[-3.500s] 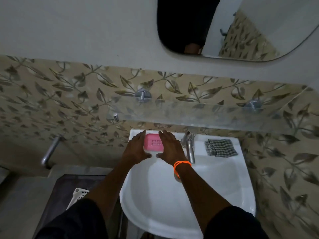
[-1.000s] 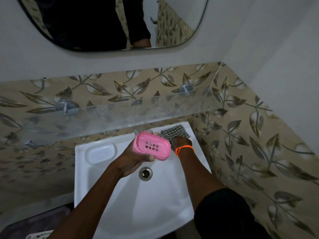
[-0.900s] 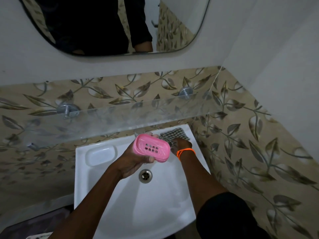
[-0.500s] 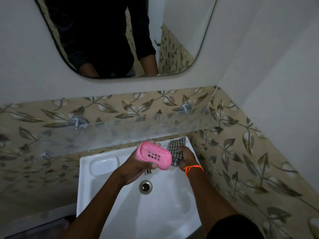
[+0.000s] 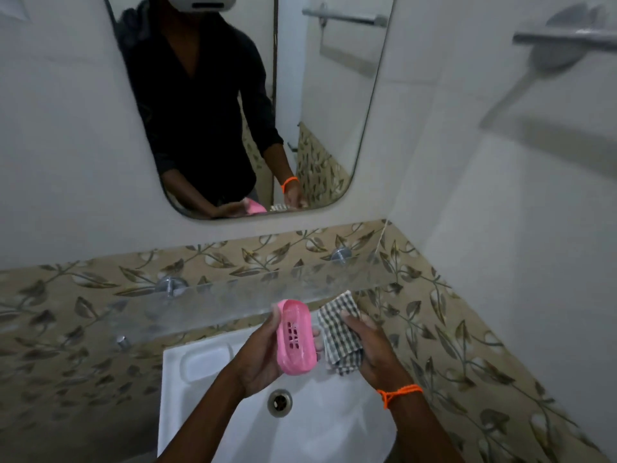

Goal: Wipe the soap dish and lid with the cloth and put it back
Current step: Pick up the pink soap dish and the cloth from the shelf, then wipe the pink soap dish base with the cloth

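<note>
The pink soap dish [image 5: 295, 339] with slots in its face is held upright over the white sink [image 5: 213, 416], gripped by my left hand [image 5: 258, 357] from the left side. My right hand [image 5: 369, 347] holds the checked cloth [image 5: 339, 332] just to the right of the dish, close to it but apart. Whether the dish's lid is on it or separate, I cannot tell. The moulded soap recess [image 5: 205, 360] at the sink's back left is bare.
A glass shelf [image 5: 207, 304] on metal pegs runs across the wall just behind my hands. The drain [image 5: 279, 402] lies below them. A mirror [image 5: 240, 105] hangs above, and a towel bar [image 5: 564, 40] sticks out of the right wall.
My right hand has lifted the checked cloth off the sink's back corner and brought it beside the dish. My left hand has turned the dish upright. The camera has tilted up.
</note>
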